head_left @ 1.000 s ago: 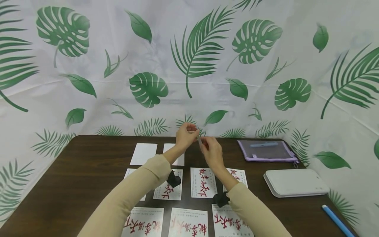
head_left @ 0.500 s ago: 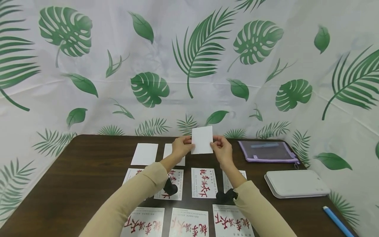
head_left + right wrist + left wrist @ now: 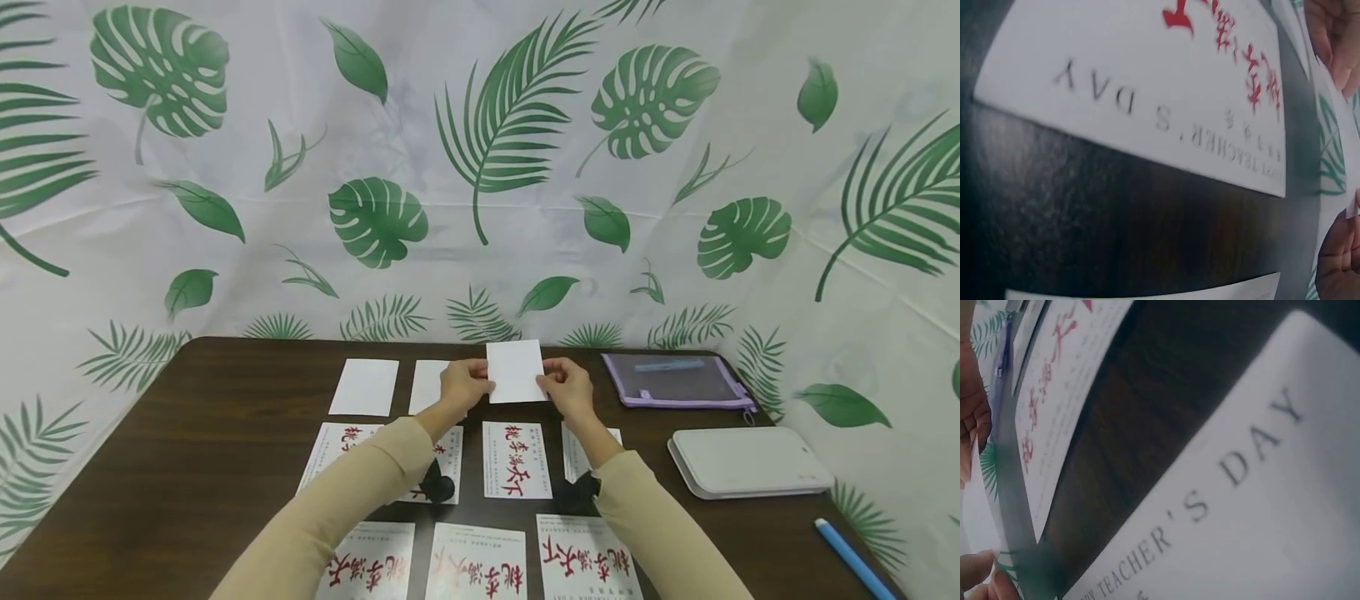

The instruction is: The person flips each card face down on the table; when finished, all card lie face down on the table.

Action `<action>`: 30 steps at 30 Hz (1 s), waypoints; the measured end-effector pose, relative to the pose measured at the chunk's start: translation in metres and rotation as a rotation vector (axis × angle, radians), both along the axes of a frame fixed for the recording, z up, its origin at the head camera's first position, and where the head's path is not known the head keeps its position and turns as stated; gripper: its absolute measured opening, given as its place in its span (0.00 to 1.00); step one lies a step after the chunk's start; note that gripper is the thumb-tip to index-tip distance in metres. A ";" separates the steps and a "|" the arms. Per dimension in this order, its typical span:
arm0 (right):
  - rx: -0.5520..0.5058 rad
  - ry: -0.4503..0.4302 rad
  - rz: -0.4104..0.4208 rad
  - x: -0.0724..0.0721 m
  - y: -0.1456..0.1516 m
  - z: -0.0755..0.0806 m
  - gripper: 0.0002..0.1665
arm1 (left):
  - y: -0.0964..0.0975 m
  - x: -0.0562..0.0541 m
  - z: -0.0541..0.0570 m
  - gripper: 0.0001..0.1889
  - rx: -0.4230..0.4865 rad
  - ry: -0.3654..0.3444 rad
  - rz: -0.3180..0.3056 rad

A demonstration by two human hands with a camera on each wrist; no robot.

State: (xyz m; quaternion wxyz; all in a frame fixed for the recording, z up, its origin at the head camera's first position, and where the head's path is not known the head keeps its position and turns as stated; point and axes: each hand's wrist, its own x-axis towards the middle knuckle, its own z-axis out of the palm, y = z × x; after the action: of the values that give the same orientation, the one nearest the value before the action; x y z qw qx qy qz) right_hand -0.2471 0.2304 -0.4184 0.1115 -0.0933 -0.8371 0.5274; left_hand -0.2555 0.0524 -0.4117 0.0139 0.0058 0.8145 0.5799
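Observation:
A white card (image 3: 515,372), its blank face toward the head camera, is held over the back of the table. My left hand (image 3: 462,385) pinches its left edge between thumb and fingers. At the opposite edge, my right hand (image 3: 570,390) pinches it the same way. Two blank cards lie to the left, one bare (image 3: 364,387) and one (image 3: 428,386) partly covered by the left hand. Below the held card lies a printed card (image 3: 516,460) with red characters. Whether the held card touches the table, I cannot tell.
More printed cards (image 3: 476,560) lie in rows toward the front, some partly under the forearms. To the right are a purple-edged mesh pouch (image 3: 675,383), a white case (image 3: 750,463) and a blue pen (image 3: 855,558). A leaf-patterned cloth (image 3: 480,167) hangs behind the table (image 3: 202,458).
One second ago the card was nearly edge-on between the raised hands. It was then turned with its blank face toward the head camera, and both hands have since lowered it a little.

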 end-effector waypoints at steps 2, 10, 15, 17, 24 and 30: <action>0.069 -0.017 0.003 -0.001 0.002 -0.001 0.15 | 0.002 -0.001 -0.001 0.20 -0.021 0.008 -0.001; 0.213 -0.081 0.006 0.000 0.005 -0.005 0.16 | 0.009 -0.004 -0.009 0.21 -0.149 0.030 -0.005; 0.271 -0.112 0.017 0.002 0.004 -0.005 0.16 | 0.011 -0.003 -0.008 0.20 -0.236 0.039 -0.011; 0.296 -0.116 0.015 0.003 0.005 -0.004 0.15 | 0.012 -0.002 -0.006 0.18 -0.261 0.045 -0.022; 0.336 -0.156 0.025 0.002 0.007 -0.006 0.15 | 0.013 -0.003 -0.002 0.09 -0.321 0.029 -0.066; 0.346 -0.137 0.046 0.002 0.007 -0.008 0.15 | 0.012 -0.003 -0.001 0.09 -0.355 0.062 -0.096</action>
State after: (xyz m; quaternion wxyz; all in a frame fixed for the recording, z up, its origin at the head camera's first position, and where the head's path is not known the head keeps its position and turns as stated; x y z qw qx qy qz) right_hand -0.2455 0.2378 -0.4268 0.0565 -0.0891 -0.9229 0.3704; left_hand -0.2585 0.0648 -0.4125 0.0171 0.0600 0.9029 0.4253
